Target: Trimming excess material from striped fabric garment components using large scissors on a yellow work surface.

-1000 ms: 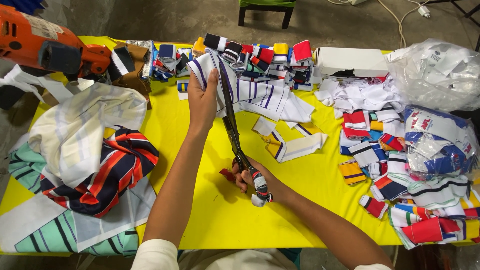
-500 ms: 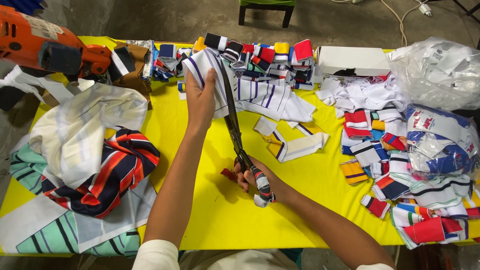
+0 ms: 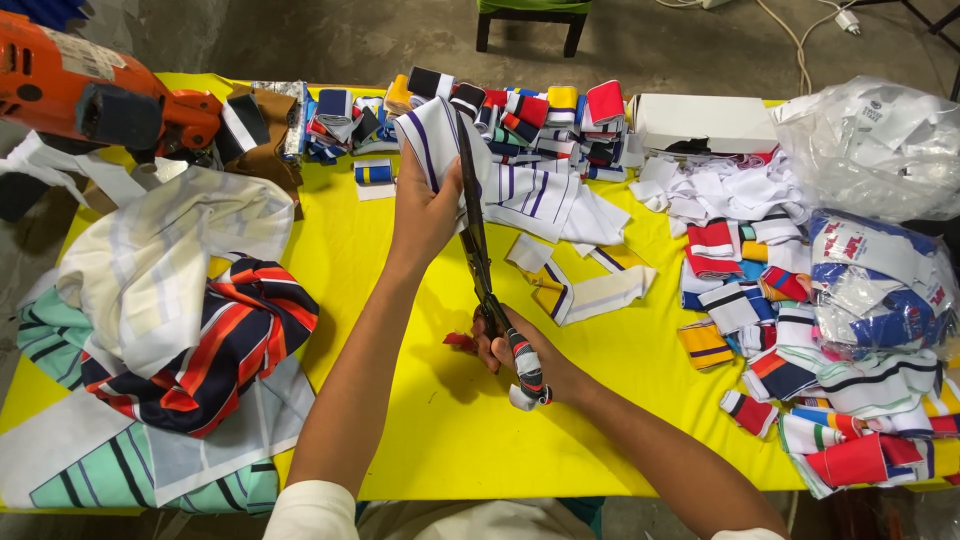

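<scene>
My left hand [image 3: 424,212] grips a white piece of fabric with purple stripes [image 3: 520,180] and holds it up over the yellow table [image 3: 420,430]. My right hand [image 3: 522,352] holds long dark scissors [image 3: 476,232] by their taped handles. The blades point away from me and run along the fabric just right of my left hand. The far part of the striped fabric drapes onto the table.
A heap of striped cloth [image 3: 170,300] lies at the left. An orange machine [image 3: 90,95] stands at the back left. Folded coloured rib pieces [image 3: 520,110] line the far edge. More cut pieces [image 3: 800,340], a white box [image 3: 705,122] and plastic bags [image 3: 880,150] fill the right.
The scissors and both hands have barely shifted; the blades have closed slightly along the striped fabric.
</scene>
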